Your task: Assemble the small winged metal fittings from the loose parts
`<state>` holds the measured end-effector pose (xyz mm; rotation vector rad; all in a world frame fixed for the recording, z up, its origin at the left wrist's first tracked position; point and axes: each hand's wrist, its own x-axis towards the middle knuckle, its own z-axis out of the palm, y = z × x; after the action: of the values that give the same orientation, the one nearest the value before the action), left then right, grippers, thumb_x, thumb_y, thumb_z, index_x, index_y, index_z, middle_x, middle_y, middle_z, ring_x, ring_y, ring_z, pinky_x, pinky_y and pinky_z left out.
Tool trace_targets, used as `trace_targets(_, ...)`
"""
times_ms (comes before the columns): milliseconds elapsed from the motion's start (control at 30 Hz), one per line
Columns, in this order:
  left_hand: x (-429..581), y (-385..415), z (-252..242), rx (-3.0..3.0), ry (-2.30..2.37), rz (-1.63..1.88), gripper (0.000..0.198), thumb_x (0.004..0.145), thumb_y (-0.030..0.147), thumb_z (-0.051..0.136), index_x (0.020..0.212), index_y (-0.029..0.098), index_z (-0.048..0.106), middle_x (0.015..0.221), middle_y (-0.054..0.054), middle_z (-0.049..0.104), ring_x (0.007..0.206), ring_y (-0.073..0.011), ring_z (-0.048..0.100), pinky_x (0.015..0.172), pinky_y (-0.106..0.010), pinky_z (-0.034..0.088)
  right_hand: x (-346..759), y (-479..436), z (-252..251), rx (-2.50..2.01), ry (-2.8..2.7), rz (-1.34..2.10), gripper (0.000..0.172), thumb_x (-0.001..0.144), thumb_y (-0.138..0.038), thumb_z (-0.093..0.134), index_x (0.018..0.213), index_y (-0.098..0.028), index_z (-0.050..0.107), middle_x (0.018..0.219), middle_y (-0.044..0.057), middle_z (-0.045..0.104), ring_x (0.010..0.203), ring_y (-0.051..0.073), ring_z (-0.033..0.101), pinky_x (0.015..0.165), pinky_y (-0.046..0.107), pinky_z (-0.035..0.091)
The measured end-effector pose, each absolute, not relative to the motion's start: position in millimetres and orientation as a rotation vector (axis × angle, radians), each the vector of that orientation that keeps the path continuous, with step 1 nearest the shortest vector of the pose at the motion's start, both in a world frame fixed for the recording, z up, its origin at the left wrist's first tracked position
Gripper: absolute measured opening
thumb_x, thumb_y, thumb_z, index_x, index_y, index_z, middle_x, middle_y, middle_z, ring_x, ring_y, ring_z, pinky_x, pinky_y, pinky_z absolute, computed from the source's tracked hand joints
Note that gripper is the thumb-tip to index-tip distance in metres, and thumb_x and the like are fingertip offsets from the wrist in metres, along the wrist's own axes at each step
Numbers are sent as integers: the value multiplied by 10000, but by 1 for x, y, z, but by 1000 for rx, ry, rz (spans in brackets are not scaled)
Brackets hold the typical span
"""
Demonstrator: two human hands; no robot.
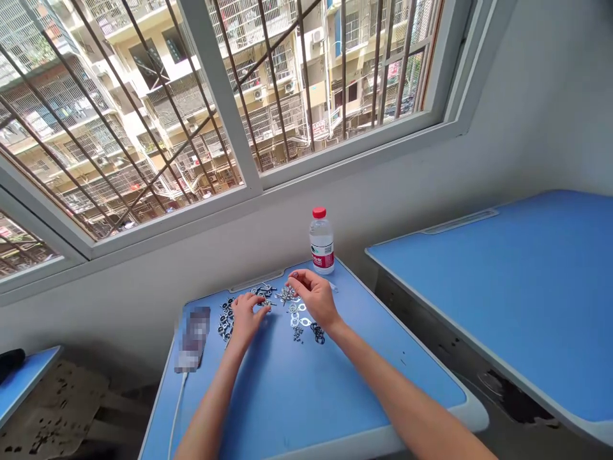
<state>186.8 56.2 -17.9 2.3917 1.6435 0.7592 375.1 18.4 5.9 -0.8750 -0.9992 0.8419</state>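
Observation:
My left hand (245, 314) is over the back left of the blue desk, thumb and forefinger closed round a small metal part (267, 304). Beside that hand lies a cluster of dark ring-shaped metal parts (225, 319), with more parts behind it. My right hand (313, 295) is pinched above a heap of small silver pieces (286, 294); what its fingertips hold is too small to make out. Flat silver plates with holes (305, 322) lie below the right hand. Nearer to me are tiny dark screw-like pieces (297, 334) and a pile of black rings (317, 333).
A water bottle with a red cap (322, 246) stands at the desk's back corner. On the left lies a pixelated phone-like object (194, 338) with a white cable (178, 406). Another blue desk (527, 281) is to the right. Behind is a barred window (297, 83).

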Motion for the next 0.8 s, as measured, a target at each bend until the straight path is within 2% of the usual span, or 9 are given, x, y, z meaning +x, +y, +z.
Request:
trace_targets(133, 194, 65, -25, 2407, 1689, 729, 59, 804, 253, 687, 859, 253, 707, 951, -20, 700, 1016, -246, 578, 1042, -508, 255, 375, 20, 6, -878, -997, 837, 374, 750, -545, 687, 794, -180, 619, 699, 47, 658, 636, 173, 585, 532, 273, 471)
trace_targets(333, 193, 69, -29, 2384, 1769, 706, 77, 823, 261, 666, 862, 245, 730, 966, -44, 687, 1026, -263, 569, 1042, -523, 240, 374, 19, 6, -893, -1017, 819, 403, 746, -583, 677, 782, -186, 620, 698, 48, 657, 645, 185, 596, 536, 283, 478)
trace_targets(433, 185, 70, -22, 2349, 1804, 722, 139, 851, 245, 621, 941, 237, 727, 1040, -65, 672, 1073, -271, 557, 1012, -507, 289, 376, 19, 6, -893, -1016, 825, 401, 745, -579, 682, 794, -185, 626, 708, 48, 659, 638, 180, 589, 541, 285, 479)
trace_targets(533, 168, 69, -9, 2324, 1796, 722, 215, 881, 190, 547, 1013, 245, 708, 1061, -55, 674, 1059, -236, 576, 939, -417, 385, 379, 19, 6, -892, -1023, 833, 378, 755, -548, 689, 814, -179, 632, 730, 53, 662, 654, 178, 583, 555, 284, 479)
trace_targets(667, 139, 59, 5, 2318, 1767, 655, 231, 871, 149, 524, 966, 227, 720, 1001, -40, 698, 1005, -204, 605, 888, -334, 431, 379, 19, 5, -900, -1026, 835, 377, 754, -539, 694, 830, -174, 636, 743, 61, 674, 665, 179, 583, 565, 286, 483)
trace_targets(800, 117, 40, 8, 2299, 1802, 548, 229, 846, 141, 534, 920, 236, 728, 941, -31, 706, 965, -212, 622, 844, -326, 446, 377, 18, 5, -914, -1047, 828, 420, 727, -581, 700, 803, -172, 641, 726, 67, 681, 643, 183, 592, 547, 291, 487)
